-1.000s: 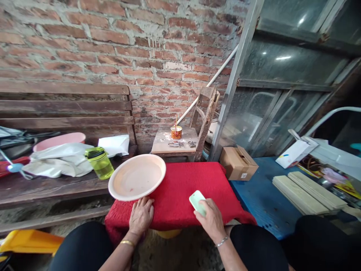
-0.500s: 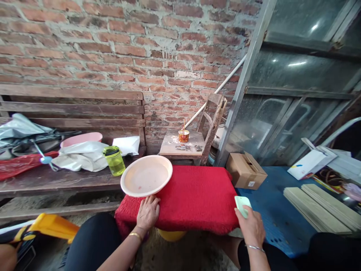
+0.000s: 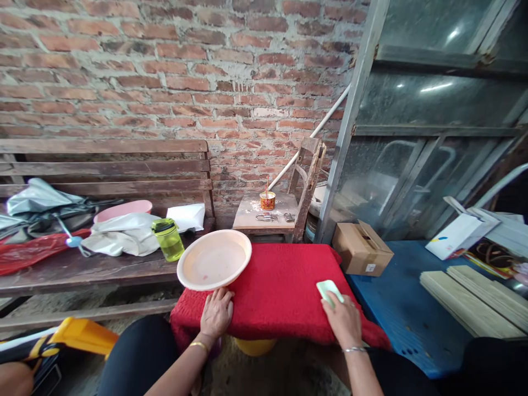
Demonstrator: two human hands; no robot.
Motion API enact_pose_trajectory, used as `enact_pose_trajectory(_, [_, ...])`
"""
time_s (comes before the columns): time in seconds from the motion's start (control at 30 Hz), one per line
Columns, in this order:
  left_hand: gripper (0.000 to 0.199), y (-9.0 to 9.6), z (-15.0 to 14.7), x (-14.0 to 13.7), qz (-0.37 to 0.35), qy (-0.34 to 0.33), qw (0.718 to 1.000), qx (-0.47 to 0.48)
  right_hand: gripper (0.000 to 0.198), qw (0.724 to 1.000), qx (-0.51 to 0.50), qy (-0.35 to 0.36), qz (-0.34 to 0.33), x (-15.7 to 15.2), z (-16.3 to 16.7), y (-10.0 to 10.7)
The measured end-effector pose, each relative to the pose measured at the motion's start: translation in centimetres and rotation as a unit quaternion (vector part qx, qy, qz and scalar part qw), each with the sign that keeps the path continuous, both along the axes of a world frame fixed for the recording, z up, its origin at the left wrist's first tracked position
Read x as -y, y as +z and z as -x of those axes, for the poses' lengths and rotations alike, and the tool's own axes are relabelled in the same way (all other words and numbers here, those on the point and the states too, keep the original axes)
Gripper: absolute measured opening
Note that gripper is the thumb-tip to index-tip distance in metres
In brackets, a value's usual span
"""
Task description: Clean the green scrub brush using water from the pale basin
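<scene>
A red cloth [image 3: 280, 286] covers a low table or stool before me. My left hand [image 3: 216, 312] lies on its front left part, fingers stretched flat, just below the rim of a pale round basin [image 3: 193, 279]. The basin holds what looks like water. On the right part of the cloth, my right hand [image 3: 341, 318] grips a flat, pale mint-green block with rounded corners [image 3: 329, 290], brush- or soap-like. Its underside is hidden, so I cannot tell its exact kind.
On the left, a wooden bench [image 3: 53, 280] bears a green bottle [image 3: 169, 242], bags and a pink basin [image 3: 124, 209]. Behind, a chair [image 3: 247, 219] holds a tin and padlocks. A cardboard box [image 3: 358, 256] and green slats [image 3: 462, 300] lie on a blue surface [image 3: 396, 308].
My right hand has moved left with the green block, from the cloth's right edge onto its right part. The cloth's right front corner now spreads outward. My left hand stays put.
</scene>
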State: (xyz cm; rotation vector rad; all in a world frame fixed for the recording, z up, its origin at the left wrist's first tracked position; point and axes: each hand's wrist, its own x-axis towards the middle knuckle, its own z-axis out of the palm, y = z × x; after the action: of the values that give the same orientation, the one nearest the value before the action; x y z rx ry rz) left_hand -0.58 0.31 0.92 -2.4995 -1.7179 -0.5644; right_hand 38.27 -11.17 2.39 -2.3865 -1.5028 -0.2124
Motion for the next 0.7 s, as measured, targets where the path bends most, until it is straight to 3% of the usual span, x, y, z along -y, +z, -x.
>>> enact_pose_trajectory(0.1, [0.031,-0.1,0.0,0.0,-0.002,0.001,1.0,-0.001,0.049,0.989,-0.015,-0.148,0.01,1.5,-4.5,-0.1])
enact_pose_trajectory(0.2, [0.031,-0.2,0.0,0.0,-0.005,0.0,1.0,0.006,0.06,0.973,-0.041,-0.226,-0.019,2.7,-6.5,-0.7])
enact_pose_trajectory(0.37, [0.032,0.0,-0.1,0.1,-0.005,0.003,1.0,0.022,0.068,0.953,-0.161,-0.255,-0.01,2.6,-8.3,-1.4])
enact_pose_trajectory(0.5, [0.031,0.1,-0.1,0.1,0.0,0.002,1.0,0.023,0.066,0.939,-0.254,-0.23,0.002,2.2,-10.0,-1.7])
enact_pose_trajectory(0.6, [0.031,0.0,-0.1,0.1,0.0,0.001,1.0,0.018,0.059,0.938,-0.27,-0.22,-0.003,2.3,-10.7,-2.1])
enact_pose_trajectory(0.7, [0.032,-0.1,-0.1,0.1,0.002,0.004,1.0,0.014,0.059,0.935,-0.229,-0.272,0.012,2.9,-10.5,-1.9])
